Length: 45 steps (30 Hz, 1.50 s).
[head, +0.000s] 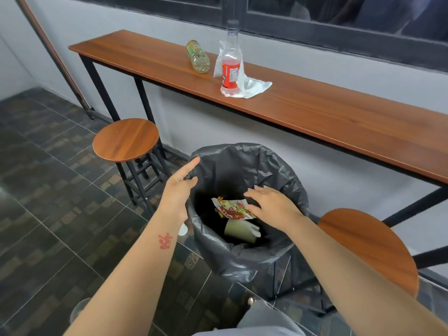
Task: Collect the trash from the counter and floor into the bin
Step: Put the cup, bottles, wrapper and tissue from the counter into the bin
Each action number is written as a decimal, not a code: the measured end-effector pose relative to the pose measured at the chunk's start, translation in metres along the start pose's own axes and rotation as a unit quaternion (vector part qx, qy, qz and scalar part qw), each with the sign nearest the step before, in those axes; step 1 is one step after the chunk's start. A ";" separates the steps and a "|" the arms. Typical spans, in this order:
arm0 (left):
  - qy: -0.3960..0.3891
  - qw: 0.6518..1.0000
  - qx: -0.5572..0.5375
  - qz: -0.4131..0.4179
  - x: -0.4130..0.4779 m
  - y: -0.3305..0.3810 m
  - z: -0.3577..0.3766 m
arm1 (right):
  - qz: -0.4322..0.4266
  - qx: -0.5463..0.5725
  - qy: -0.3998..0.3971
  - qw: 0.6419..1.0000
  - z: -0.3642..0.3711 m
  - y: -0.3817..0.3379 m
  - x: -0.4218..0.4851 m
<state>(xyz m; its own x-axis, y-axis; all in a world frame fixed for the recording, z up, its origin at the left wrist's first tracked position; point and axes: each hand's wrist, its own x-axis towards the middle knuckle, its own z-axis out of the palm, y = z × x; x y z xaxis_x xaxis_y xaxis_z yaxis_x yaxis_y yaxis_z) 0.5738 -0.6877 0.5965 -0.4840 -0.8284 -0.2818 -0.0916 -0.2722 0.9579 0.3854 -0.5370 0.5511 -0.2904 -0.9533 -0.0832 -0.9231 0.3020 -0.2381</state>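
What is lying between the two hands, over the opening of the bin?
In the head view, a colourful snack wrapper lies between the left hand and right hand, inside the black-lined bin, above a crumpled paper cup.

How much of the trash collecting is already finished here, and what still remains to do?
Done: a colourful wrapper and a paper cup lie in the bin. In hand: nothing; the left hand is at the bag's rim, and the right hand is open over the bin. Left: the lying bottle, the red-labelled bottle and the white plastic bag on the counter, plus a small white piece on the floor.
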 end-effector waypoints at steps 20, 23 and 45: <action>0.070 0.996 -0.058 -0.013 0.114 0.061 -0.020 | 0.120 0.209 0.393 0.887 -0.141 0.003 0.202; 0.070 0.996 -0.061 -0.004 0.126 0.065 -0.022 | 0.133 0.215 0.376 0.892 -0.148 0.009 0.232; 0.035 0.998 -0.046 -0.032 0.172 0.068 -0.056 | 0.181 0.327 0.269 0.887 -0.139 -0.004 0.277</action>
<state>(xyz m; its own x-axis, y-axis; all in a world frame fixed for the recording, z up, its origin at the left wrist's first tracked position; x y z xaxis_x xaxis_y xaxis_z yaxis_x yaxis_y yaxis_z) 0.5333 -0.8762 0.6098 -0.4168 -0.8392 -0.3494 -0.0384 -0.3677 0.9291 0.2739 -0.8031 0.6631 -0.7795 -0.6046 0.1636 -0.4513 0.3610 -0.8161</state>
